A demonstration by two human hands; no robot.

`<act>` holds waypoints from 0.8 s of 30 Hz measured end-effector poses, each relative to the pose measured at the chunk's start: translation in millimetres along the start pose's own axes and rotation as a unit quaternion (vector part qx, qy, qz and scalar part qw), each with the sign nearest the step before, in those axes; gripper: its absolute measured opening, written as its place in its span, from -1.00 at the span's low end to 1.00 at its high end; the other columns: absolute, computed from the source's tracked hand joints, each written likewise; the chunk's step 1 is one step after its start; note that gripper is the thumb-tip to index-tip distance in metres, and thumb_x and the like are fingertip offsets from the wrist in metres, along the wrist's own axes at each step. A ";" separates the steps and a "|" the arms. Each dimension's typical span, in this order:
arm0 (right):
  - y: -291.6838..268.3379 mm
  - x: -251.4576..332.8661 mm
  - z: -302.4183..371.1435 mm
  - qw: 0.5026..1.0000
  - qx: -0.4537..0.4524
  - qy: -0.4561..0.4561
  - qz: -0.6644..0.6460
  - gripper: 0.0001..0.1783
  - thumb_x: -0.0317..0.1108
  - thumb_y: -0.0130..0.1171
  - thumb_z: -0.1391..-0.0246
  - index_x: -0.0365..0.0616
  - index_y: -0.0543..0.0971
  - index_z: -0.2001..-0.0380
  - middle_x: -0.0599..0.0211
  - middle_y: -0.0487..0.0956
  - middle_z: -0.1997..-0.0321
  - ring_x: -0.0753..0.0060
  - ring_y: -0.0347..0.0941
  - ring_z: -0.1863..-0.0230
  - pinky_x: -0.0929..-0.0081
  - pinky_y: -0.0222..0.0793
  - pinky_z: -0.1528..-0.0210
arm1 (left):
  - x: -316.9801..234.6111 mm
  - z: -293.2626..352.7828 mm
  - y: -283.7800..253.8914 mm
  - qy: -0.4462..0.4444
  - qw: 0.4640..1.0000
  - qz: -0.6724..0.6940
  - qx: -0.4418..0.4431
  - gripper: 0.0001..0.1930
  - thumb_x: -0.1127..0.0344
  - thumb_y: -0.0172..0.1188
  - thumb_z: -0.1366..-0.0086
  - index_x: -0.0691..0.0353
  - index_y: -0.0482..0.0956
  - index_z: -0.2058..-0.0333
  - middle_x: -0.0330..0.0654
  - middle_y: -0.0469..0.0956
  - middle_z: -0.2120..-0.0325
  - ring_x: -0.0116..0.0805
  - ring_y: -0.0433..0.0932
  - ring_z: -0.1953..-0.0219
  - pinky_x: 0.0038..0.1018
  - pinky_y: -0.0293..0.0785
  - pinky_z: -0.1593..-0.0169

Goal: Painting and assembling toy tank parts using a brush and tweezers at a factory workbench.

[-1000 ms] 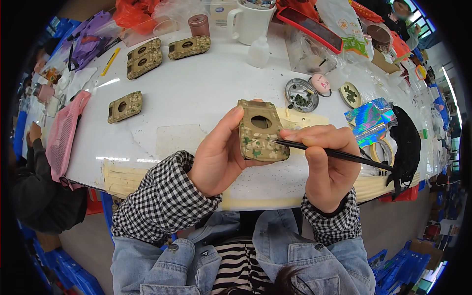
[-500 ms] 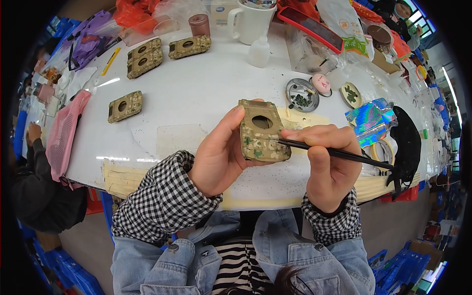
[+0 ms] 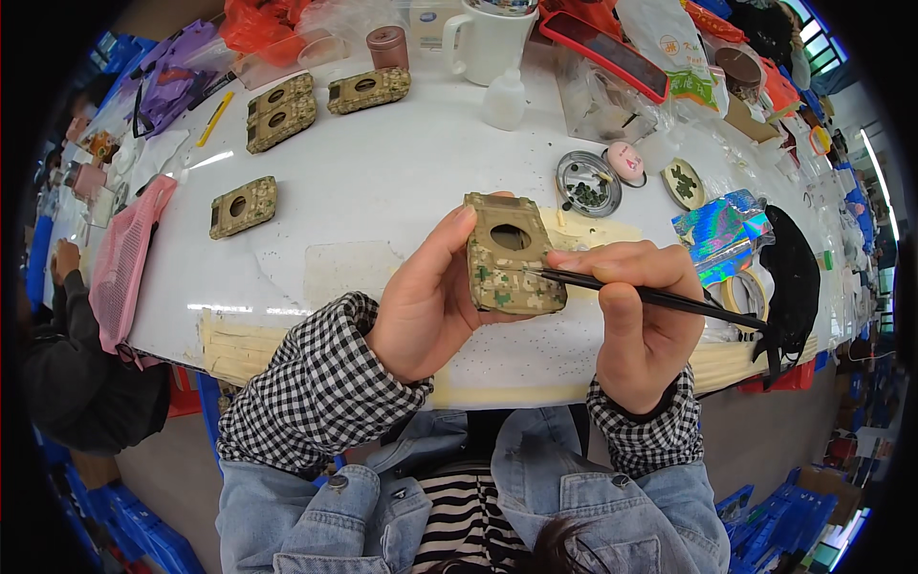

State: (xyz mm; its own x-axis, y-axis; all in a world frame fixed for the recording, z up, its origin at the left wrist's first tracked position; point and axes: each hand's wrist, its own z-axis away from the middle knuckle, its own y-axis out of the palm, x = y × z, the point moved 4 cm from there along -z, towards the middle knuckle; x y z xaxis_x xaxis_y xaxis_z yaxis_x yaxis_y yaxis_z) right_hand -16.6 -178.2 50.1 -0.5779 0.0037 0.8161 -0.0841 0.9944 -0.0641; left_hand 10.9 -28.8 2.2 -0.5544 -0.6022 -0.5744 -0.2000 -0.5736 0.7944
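A white table (image 3: 382,177) spreads out in front of you. Your left hand (image 3: 421,320) is half curled, gripping a camouflage shell (image 3: 499,283) with the thumb on its left edge and the palm behind and below. Your right hand (image 3: 655,287) is closed in a pinch, thumb and fingers round a slim black tool (image 3: 693,307).

The shell sits above the table's near side, between your hands, its top face turned up to you. It is boxy, with rounded corners and a tan base under a blocky pixel pattern of cream, brown and green. Green squares gather mostly on its nearer half; the far half around the opening looks plainer and browner. Similar shells lie further off: a pair side by side (image 3: 280,113), a single one (image 3: 369,91) and another (image 3: 244,208) nearer you.

The tool's pale, fine tip meets the patterned face just below the shell's round, dark opening (image 3: 510,237).
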 end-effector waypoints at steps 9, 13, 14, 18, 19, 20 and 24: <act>0.3 -0.4 -0.1 1.000 0.006 -0.001 0.015 -0.86 -0.48 0.11 -0.11 -0.33 0.42 0.29 0.08 0.55 0.24 0.32 0.50 0.15 0.49 0.36 0.09 | 0.7 -0.2 -1.2 -0.001 1.000 -0.004 -0.005 -0.50 -0.01 -0.36 -0.40 0.15 0.21 -0.16 -0.04 0.41 0.00 -0.29 0.48 0.02 -0.41 0.48 0.06; -0.4 -0.3 -0.1 1.000 0.003 -0.001 0.017 -0.86 -0.49 0.11 -0.11 -0.32 0.43 0.29 0.09 0.55 0.24 0.32 0.50 0.15 0.49 0.36 0.09 | -0.5 0.1 1.9 -0.002 1.000 -0.006 -0.005 -0.50 -0.01 -0.36 -0.40 0.15 0.20 -0.16 -0.04 0.41 0.00 -0.29 0.48 0.03 -0.41 0.48 0.08; -0.6 -0.3 -0.2 1.000 0.004 -0.002 0.020 -0.86 -0.49 0.11 -0.11 -0.32 0.43 0.29 0.09 0.55 0.24 0.32 0.50 0.15 0.49 0.36 0.09 | -0.5 0.0 1.7 -0.001 1.000 -0.007 -0.003 -0.50 -0.01 -0.36 -0.40 0.15 0.20 -0.17 -0.04 0.41 0.00 -0.30 0.48 0.04 -0.42 0.48 0.09; -0.5 1.1 -1.5 1.000 0.010 -0.003 0.029 -0.87 -0.49 0.11 -0.11 -0.32 0.43 0.30 0.09 0.55 0.24 0.33 0.50 0.16 0.50 0.36 0.10 | -0.2 -0.2 0.6 -0.001 1.000 -0.007 0.000 -0.50 -0.01 -0.36 -0.40 0.13 0.19 -0.17 -0.05 0.41 0.00 -0.30 0.48 0.05 -0.44 0.48 0.13; -0.2 1.2 -1.5 1.000 0.009 -0.003 0.028 -0.87 -0.49 0.11 -0.11 -0.32 0.43 0.30 0.09 0.55 0.24 0.33 0.50 0.16 0.50 0.36 0.10 | -0.1 -0.2 0.5 -0.002 1.000 -0.007 -0.001 -0.50 -0.01 -0.36 -0.40 0.13 0.19 -0.17 -0.05 0.41 0.00 -0.30 0.49 0.06 -0.44 0.48 0.14; -0.1 1.3 -1.4 1.000 0.008 -0.003 0.027 -0.87 -0.49 0.11 -0.10 -0.32 0.43 0.30 0.09 0.55 0.24 0.33 0.50 0.16 0.50 0.36 0.10 | -0.2 -0.1 0.6 -0.002 1.000 -0.006 -0.001 -0.51 -0.01 -0.35 -0.40 0.13 0.19 -0.17 -0.05 0.41 0.00 -0.30 0.48 0.06 -0.44 0.48 0.13; -0.3 -0.3 -0.3 1.000 0.007 0.001 0.026 -0.86 -0.49 0.12 -0.10 -0.32 0.44 0.29 0.10 0.55 0.24 0.33 0.50 0.16 0.51 0.36 0.10 | -0.6 0.1 0.8 -0.001 1.000 -0.007 0.003 -0.51 -0.01 -0.34 -0.40 0.12 0.19 -0.17 -0.04 0.41 0.00 -0.29 0.48 0.05 -0.43 0.48 0.13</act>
State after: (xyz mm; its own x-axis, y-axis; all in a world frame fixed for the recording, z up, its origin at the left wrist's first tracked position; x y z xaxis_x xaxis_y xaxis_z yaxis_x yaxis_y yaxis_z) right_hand -16.1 -178.5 50.1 -0.5797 0.0547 0.8130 -0.0657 0.9914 -0.1136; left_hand 11.0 -28.8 3.2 -0.5539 -0.5926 -0.5848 -0.2122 -0.5787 0.7874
